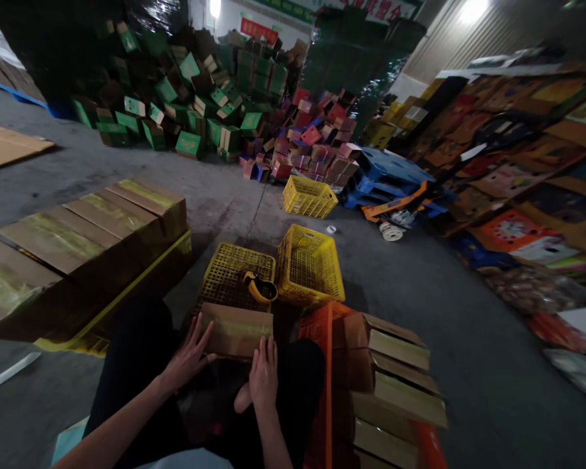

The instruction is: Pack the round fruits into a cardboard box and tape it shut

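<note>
A small brown cardboard box (239,326) with tape along its side lies in front of my knees, held between both hands. My left hand (190,357) is on its left end, fingers spread along the edge and thumb at the near side. Against the right end, my right hand (264,371) presses with its fingers together, its thumb off the box. The box's underside is hidden. Just beyond it, a yellow and black tape dispenser (260,288) rests on a yellow plastic crate (224,267) that seems to be upside down.
Taped cartons (63,238) fill a yellow crate at left. On the right, an orange crate (328,391) holds several flat-sided boxes (400,352). Ahead stand two yellow crates (339,273), a pallet jack (395,208), blue pallets (390,166) and heaped green boxes (190,143).
</note>
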The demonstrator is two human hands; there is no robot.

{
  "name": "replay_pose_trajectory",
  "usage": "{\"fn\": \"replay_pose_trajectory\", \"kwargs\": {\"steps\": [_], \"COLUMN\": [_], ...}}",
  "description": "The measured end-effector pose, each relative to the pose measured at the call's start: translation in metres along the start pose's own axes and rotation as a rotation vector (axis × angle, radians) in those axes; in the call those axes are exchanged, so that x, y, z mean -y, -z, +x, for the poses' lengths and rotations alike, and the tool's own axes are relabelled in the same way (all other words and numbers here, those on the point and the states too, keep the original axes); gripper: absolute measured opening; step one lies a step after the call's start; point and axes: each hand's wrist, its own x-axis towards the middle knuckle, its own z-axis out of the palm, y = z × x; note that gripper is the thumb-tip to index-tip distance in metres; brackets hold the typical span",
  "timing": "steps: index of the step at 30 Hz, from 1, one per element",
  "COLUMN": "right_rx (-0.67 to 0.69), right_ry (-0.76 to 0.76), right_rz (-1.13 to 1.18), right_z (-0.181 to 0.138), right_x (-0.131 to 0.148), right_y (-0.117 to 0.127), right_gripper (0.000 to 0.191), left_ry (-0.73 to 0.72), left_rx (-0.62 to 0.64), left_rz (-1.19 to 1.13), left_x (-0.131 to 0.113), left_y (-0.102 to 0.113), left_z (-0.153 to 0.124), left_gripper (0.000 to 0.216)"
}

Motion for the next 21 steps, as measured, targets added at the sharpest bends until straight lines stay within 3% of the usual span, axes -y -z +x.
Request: {"fn": "replay_pose_trajectory", "kwargs": {"steps": [8, 16, 21], "right_rx": [0.011, -0.010, -0.001], "right_ry": [-0.039, 0.040, 0.013], "right_rz": [-0.069, -0.153, -0.247], "right_z": [0.012, 0.051, 0.056], "right_x": [0.000, -0.001, 0.005], "right_y": [0.008, 0.019, 0.020], "right_gripper": [0.058, 0.053, 0.048], "left_ry": [0.109, 0.061, 0.064], "left_rx": [-0.072, -0.098, -0.118], "left_rz": [-0.043, 0.032, 0.100], "left_x": [-0.011, -0.009, -0.015], "left_y": [-0.014, -0.014, -0.014], "left_z": [-0.004, 0.010, 0.015], "left_gripper": [0.084, 0.089, 0.093]}}
